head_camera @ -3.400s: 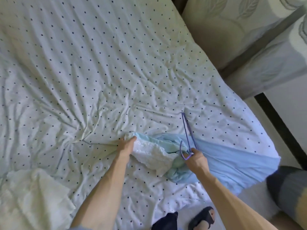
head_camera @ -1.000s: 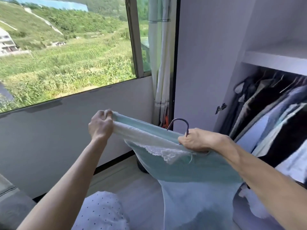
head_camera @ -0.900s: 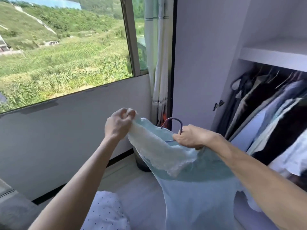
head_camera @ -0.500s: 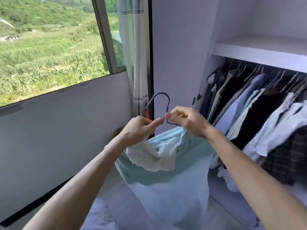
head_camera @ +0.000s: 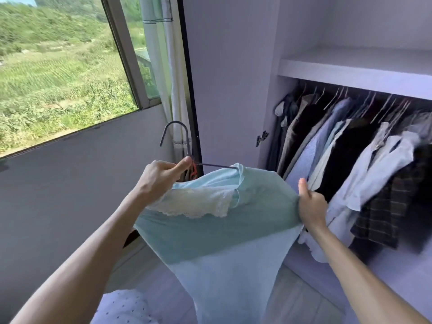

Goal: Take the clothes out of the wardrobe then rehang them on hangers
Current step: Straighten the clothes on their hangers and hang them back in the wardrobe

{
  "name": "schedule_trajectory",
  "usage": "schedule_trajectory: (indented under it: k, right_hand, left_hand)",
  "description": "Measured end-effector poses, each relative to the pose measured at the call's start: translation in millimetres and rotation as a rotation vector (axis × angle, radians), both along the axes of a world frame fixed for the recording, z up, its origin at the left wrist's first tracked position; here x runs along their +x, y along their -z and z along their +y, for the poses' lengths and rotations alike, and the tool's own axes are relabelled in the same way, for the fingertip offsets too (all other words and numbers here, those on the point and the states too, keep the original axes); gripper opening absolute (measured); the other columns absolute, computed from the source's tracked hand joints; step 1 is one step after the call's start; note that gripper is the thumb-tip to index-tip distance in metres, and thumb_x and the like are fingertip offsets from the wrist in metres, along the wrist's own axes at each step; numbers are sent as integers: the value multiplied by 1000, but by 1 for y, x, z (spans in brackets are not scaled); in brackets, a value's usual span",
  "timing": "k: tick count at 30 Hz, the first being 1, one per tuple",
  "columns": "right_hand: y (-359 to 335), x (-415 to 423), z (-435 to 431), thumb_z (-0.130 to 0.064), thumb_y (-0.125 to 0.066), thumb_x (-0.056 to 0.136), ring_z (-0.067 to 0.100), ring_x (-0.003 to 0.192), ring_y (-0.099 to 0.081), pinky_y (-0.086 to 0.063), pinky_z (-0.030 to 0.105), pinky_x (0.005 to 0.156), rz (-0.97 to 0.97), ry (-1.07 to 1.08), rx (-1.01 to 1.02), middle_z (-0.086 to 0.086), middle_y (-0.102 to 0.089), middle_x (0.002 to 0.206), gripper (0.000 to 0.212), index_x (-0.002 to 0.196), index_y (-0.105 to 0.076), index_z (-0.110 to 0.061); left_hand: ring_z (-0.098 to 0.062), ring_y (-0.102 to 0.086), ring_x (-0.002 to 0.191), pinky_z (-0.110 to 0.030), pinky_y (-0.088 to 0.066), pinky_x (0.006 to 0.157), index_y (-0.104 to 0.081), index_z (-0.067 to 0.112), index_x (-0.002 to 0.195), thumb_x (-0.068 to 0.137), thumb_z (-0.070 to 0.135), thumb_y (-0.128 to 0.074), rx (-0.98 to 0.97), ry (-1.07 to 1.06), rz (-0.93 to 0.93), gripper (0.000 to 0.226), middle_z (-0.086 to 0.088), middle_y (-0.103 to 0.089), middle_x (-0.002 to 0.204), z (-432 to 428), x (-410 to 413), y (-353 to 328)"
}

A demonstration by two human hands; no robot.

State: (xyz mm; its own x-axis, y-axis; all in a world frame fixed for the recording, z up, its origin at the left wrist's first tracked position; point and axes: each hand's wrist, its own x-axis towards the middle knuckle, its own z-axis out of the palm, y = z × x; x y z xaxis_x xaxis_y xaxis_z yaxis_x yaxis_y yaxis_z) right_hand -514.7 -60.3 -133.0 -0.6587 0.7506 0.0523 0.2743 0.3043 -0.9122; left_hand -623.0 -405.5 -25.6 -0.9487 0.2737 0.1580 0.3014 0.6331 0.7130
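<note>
Bedroom corner: big window [head_camera: 58,73] on the left looking out on green fields, a pale striped curtain [head_camera: 163,66] bunched beside it, and an open white wardrobe [head_camera: 222,66] on the right. Under the wardrobe's white shelf [head_camera: 350,73] a row of shirts and jackets on hangers [head_camera: 339,148] is packed tight, dark ones and pale blue ones mixed, with a plaid one toward the right edge. A small metal hinge [head_camera: 261,137] sits on the wardrobe's left wall

Held up in the air in front of the wardrobe's left side is the light blue fabric garment with white lace trim [head_camera: 222,230]. It's partly on the thin dark wire hanger [head_camera: 175,134]: the hook sticks up above the left hand [head_camera: 161,178], and one wire arm runs right and disappears into the neck opening. That left hand pinches the hanger just below the hook, with the lace bunched under it. The right hand [head_camera: 311,204] has its fingers curled into the garment's right shoulder edge, thumb up, and the cloth is taut between the two hands. The rest hangs down toward the pale wood floor [head_camera: 292,300], and a corner of dotted white bedding [head_camera: 124,307] peeks in at the bottom edge
</note>
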Motion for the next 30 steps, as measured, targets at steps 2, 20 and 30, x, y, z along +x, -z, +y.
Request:
schedule_trajectory:
  k: [2, 20, 30]
  right_hand:
    - [12, 0, 4, -60, -36, 96, 28, 69, -53, -40, 39, 71, -86, -5, -2, 7, -56, 65, 64, 54, -41, -13]
    - [-41, -45, -56, -38, -33, 106, 24, 78, -47, -40, 41, 76, 193, -558, 618, -6, -47, 72, 39, 75, -40, -17]
    - [-22, 19, -27, -50, -32, 99, 11, 86, -52, -35, 37, 87, -243, -724, 591, -13, -62, 81, 34, 92, -58, -31]
  left_hand:
    - [-17, -27, 50, -30, -27, 54, -32, -2, 59, 71, 93, -45, 10, -8, 14, 96, -4, -33, 52, 2, 0, 3]
    - [-18, -42, 48, -31, -39, 54, -46, 7, 59, 90, 75, -42, -168, 39, 140, 75, -5, -51, 51, 25, 2, -9]
    - [-9, -62, 61, -24, -51, 65, -64, 18, 77, 101, 53, -42, -162, 264, -189, 48, 6, -72, 71, 90, -4, 39]
